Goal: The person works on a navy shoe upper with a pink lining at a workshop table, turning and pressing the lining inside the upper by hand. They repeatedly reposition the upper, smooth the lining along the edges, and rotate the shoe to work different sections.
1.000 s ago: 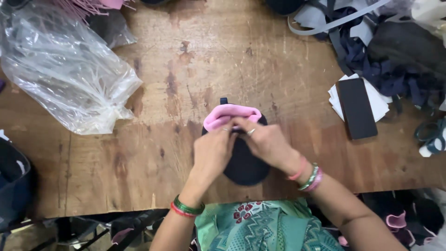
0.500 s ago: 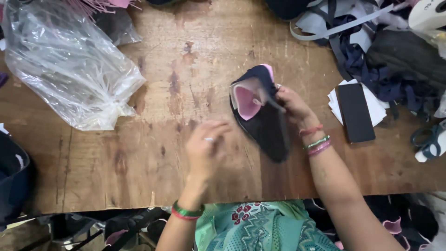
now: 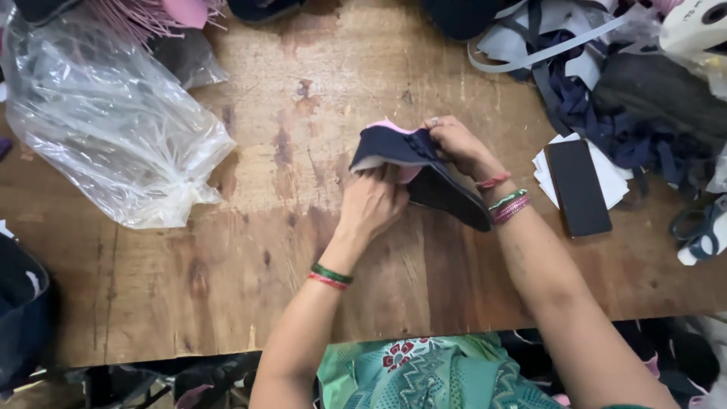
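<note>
At frame centre, the left hand and right hand both grip a navy fabric piece (pink lining showing). A clear plastic bag lies upper left on the wooden table.

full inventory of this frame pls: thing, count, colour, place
fabric piece: 1, navy with pink lining, table centre, held in both hands
clear plastic bag: 1, transparent, crumpled, table left
wooden table: 1, brown, stained, fills the view
phone-like slab: 1, black, right of the hands, lying on paper
paper sheets: small stack, white, under the black slab
strap and fabric scraps: a heap, navy, grey and black, top right
pink fringed material: 1 bunch, pink, top left edge
dark bag: 1, navy, left edge, partly cut off
left hand: 1, grips the fabric piece from below, green and red bangles at the wrist
right hand: 1, pinches the piece's upper edge, ring, bangles
</note>
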